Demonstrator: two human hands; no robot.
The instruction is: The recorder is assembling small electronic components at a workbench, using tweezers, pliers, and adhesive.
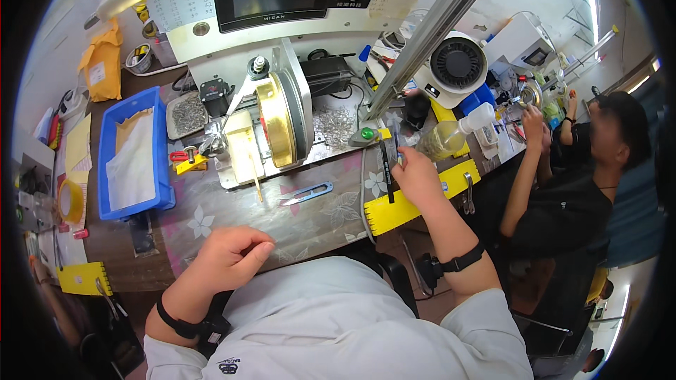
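My left hand [236,257] is curled in a loose fist by the table's front edge, thumb over the bent fingers; nothing shows in it. Further right, my right hand [421,179] reaches over the table with its fingers closed around a small, slim, partly yellow thing [401,160], mostly hidden. Just left of those fingers lies a black ruler-like strip [388,172]. Between my hands, blue-handled thread snips [310,193] lie flat. Behind them stands a machine with a gold-coloured wheel [276,121] and a pale block [244,146] in front.
A blue tray [167,169] with white sheets stands on the left. Small metal pieces [334,125] lie right of the wheel. A clear bottle [438,142], a yellow toothed strip [415,200] and a slanting metal post [436,35] are on the right. A co-worker [574,193] sits beyond.
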